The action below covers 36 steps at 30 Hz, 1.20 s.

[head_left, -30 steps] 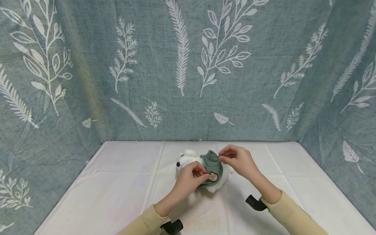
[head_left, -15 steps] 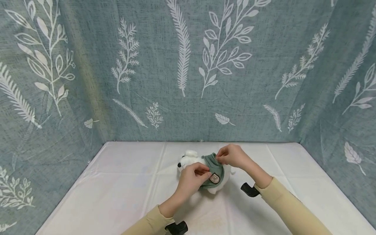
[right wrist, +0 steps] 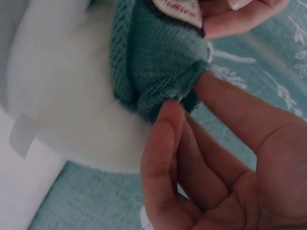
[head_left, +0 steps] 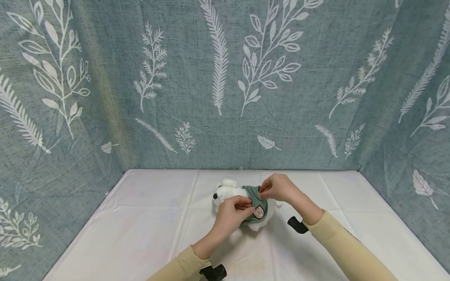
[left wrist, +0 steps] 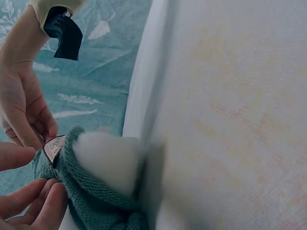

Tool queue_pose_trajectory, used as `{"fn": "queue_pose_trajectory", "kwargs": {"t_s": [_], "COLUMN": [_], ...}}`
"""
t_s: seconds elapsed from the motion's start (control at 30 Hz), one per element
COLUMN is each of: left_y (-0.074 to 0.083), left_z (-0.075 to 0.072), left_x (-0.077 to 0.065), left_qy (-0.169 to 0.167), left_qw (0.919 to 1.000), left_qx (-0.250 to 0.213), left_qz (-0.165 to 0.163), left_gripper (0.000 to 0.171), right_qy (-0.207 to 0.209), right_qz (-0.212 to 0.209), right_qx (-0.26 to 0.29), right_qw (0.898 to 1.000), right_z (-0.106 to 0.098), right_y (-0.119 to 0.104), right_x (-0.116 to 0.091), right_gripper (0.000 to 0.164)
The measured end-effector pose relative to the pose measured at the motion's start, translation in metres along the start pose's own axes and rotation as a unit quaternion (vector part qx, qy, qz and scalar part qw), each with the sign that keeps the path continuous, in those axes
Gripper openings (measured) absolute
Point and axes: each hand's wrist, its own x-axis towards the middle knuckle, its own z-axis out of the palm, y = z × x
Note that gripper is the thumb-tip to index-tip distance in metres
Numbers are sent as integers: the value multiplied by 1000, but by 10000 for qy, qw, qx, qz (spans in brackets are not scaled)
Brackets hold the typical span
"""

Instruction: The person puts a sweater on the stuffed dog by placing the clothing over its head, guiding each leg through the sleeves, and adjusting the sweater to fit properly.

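Note:
A white plush dog [head_left: 225, 192] with a black nose lies on the table, its head to the left. Around its body is a green knit sweater [head_left: 259, 203] with a shield-shaped patch [head_left: 258, 212]. My right hand [head_left: 280, 188] pinches the sweater's edge between thumb and fingertips, plainest in the right wrist view. On the near side, my left hand [head_left: 230, 214] holds a bit of the sweater beside the patch, its thumb and curled fingers on either side of the knit. That hand hides part of the dog's chest and front.
A white cloth [head_left: 147, 222] with fold creases covers the table. Blue-green curtains [head_left: 197, 78] with white leaf prints stand behind and at both sides. Black wrist mounts [head_left: 298, 225] stick out from the beige sleeves. A small white tag [right wrist: 24, 135] shows on the dog's fur.
The sweater fold that stood up over the dog's back has come down flatter. My right hand has shifted slightly left with it, and my left hand slightly right.

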Motion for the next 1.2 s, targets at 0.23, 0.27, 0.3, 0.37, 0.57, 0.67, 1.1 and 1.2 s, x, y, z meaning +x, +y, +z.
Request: {"fn": "queue_pose_trajectory", "kwargs": {"t_s": [0.23, 0.27, 0.3, 0.37, 0.57, 0.67, 1.1, 1.2], "left_y": [-5, -6, -7, -8, -10, -9, -11, -10], "left_z": [3, 3, 3, 3, 4, 4, 3, 4], "left_x": [6, 7, 8, 9, 12, 12, 10, 10], "left_qy": [5, 0, -4, -8, 37, 54, 22, 37], "left_qw": [9996, 9996, 9995, 9996, 9997, 9997, 9994, 9993], "left_qx": [-273, -293, -300, -272, -102, -75, -62, -118], "left_qz": [-23, -31, -43, -79, -204, -214, -329, -354], "left_gripper": [21, 21, 20, 19, 16, 16, 18, 19], "right_qy": [379, 415, 438, 420, 81, -73, -767, -916], "right_qz": [-179, -190, -192, -177, -248, -477, -772, -744], "right_qx": [-483, -533, -546, -511, -395, -364, -310, -171], "right_qw": [9980, 9975, 9974, 9977, 9989, 9982, 9936, 9929], "right_z": [6, 6, 7, 7, 6, 5, 9, 10], "right_y": [5, 6, 7, 8, 11, 12, 12, 12], "right_x": [5, 6, 7, 8, 10, 11, 17, 17], "right_gripper": [12, 12, 13, 12, 11, 12, 17, 7]}}
